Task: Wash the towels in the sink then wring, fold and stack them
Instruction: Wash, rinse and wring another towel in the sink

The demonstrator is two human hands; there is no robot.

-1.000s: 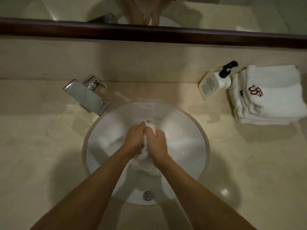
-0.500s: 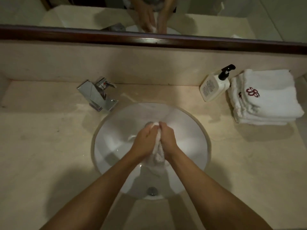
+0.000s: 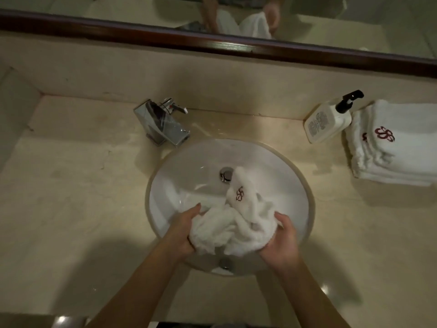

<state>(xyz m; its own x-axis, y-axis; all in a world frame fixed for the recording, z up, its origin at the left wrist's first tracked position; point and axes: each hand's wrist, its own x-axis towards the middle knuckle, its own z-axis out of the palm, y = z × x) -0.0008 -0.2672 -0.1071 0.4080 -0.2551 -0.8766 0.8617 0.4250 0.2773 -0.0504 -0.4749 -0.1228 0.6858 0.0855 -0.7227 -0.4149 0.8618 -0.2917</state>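
Note:
A crumpled wet white towel (image 3: 233, 227) with a dark red emblem hangs over the round white sink (image 3: 194, 176). My left hand (image 3: 183, 230) grips its left side, my right hand (image 3: 280, 242) grips its right side, and the cloth is bunched loosely between them. One end of the towel reaches up toward the overflow hole (image 3: 226, 174). A stack of folded white towels (image 3: 399, 150) with the same emblem sits on the counter at the far right.
A chrome faucet (image 3: 163, 124) stands at the sink's upper left. A white pump bottle (image 3: 327, 120) leans between the sink and the folded stack. A dark-framed mirror (image 3: 212, 43) runs along the back wall. Beige counter (image 3: 71, 197) surrounds the basin.
My hands, pressed together squeezing the balled towel, have drawn apart and toward me. The towel has loosened and spread between them, showing its emblem.

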